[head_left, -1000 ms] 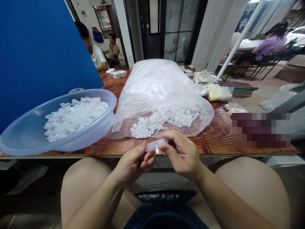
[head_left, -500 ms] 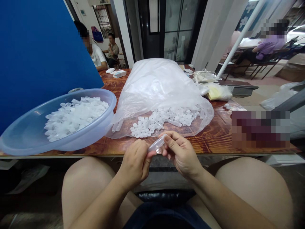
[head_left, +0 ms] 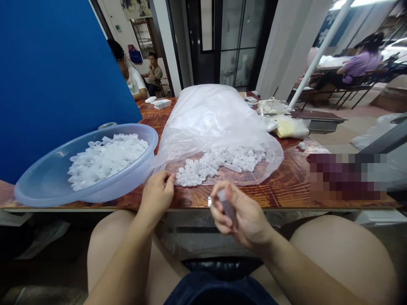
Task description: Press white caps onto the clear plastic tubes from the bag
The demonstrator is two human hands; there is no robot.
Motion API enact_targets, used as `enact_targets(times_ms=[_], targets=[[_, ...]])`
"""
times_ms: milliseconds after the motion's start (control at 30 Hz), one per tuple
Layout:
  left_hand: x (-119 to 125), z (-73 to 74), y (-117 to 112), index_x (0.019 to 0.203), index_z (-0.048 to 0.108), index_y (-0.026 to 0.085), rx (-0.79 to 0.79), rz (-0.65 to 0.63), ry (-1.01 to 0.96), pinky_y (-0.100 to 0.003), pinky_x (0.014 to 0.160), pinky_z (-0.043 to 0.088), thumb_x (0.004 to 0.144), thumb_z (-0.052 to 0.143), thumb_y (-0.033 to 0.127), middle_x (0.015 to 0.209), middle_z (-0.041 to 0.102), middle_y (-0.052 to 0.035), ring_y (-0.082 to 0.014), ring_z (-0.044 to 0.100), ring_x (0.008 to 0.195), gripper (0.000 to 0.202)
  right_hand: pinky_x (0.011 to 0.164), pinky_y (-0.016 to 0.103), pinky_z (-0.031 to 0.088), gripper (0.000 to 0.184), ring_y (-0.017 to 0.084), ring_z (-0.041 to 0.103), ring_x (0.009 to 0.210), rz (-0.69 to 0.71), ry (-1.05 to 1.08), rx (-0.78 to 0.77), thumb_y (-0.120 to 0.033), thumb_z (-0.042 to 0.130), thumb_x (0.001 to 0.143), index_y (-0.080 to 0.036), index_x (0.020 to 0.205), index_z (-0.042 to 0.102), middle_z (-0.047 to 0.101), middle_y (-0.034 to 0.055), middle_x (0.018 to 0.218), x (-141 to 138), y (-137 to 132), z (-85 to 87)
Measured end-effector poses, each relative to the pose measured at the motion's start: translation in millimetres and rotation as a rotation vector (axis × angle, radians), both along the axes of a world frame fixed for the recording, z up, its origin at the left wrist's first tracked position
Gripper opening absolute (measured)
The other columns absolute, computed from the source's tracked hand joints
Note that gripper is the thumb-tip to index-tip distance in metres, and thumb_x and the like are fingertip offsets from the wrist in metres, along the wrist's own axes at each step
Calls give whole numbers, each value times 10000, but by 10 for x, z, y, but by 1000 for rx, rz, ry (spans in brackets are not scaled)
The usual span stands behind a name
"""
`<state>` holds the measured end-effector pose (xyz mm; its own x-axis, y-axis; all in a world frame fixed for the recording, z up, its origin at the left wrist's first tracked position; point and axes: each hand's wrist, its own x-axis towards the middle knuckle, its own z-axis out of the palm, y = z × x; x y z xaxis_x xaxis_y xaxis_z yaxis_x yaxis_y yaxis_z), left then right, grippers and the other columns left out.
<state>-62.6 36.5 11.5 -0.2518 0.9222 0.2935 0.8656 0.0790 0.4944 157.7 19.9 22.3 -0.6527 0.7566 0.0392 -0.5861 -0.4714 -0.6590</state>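
Observation:
A clear plastic tube [head_left: 227,207] is wrapped in the fingers of my right hand [head_left: 243,214], in front of the table edge. It stands tilted, one end up by my thumb. My left hand [head_left: 156,192] is at the left end of a pile of small white plastic caps [head_left: 192,171]. Its thumb and forefinger come together beside the nearest caps; what lies between them is hidden. The pile rests on the mouth of a large translucent plastic bag [head_left: 210,114], with a few clear tubes [head_left: 232,167] among the caps.
A blue plastic basin [head_left: 41,192] holding many white caps stands left on the wooden table [head_left: 190,199]. Behind it rises a blue panel [head_left: 63,63]. Small bags [head_left: 286,125] lie at the back right. Several people sit in the background.
My hands have parted. The left hand has let go of the tube and moved left to the caps; the right keeps the tube, now turned more upright. The view has shifted slightly.

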Motion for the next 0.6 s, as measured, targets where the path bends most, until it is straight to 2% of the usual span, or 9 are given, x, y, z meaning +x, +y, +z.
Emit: enact_targets(times_ms=[67,167,267,333,467,533,600], targets=[[-139,-18,180,964,662,136,-37,150,185,-346,930,420,892,423,251,1037,682,-126,-262,590,1032,275,344,152,196,385,32,272,385,161,-106,10,-561,572,857,-178,826,594,418,-61,585,-74,-84,-125],[-238,-55,409,1089,661,73,-67,239,248,-372,968,414,872,399,209,1136,663,-195,-303,577,1114,366,371,199,190,496,49,266,369,331,-457,201,-573,524,855,-137,628,593,347,-63,453,-235,-195,-436],[-219,-85,558,1073,668,21,-109,278,268,-416,899,449,856,414,239,1087,659,-256,-355,605,1043,399,433,217,253,345,73,328,411,319,-987,424,-321,522,843,-157,541,544,375,-52,421,-398,-200,-873],[-185,-104,614,1041,676,-12,-133,287,289,-442,876,453,846,419,251,1065,651,-287,-383,605,1019,416,461,228,284,276,96,399,446,285,-1135,457,-228,509,817,-164,551,541,414,-42,441,-465,-131,-1183],[-161,-160,651,1007,682,-53,-157,281,325,-481,879,439,826,430,249,1075,624,-317,-424,562,1053,433,587,269,394,223,171,576,638,200,-1355,545,-233,525,834,-174,627,584,585,19,602,-433,86,-1673],[-172,-199,650,1000,686,-51,-163,266,325,-492,885,429,819,434,249,1094,608,-320,-435,529,1083,431,735,322,445,192,212,627,828,157,-1469,609,-271,530,874,-169,752,638,671,69,793,-343,186,-1819],[-184,-245,647,969,694,-43,-163,255,304,-506,882,420,823,426,256,1103,591,-328,-448,496,1102,427,887,391,440,245,229,618,1004,141,-1564,662,-337,496,924,-152,950,655,683,109,1012,-239,270,-1902]])
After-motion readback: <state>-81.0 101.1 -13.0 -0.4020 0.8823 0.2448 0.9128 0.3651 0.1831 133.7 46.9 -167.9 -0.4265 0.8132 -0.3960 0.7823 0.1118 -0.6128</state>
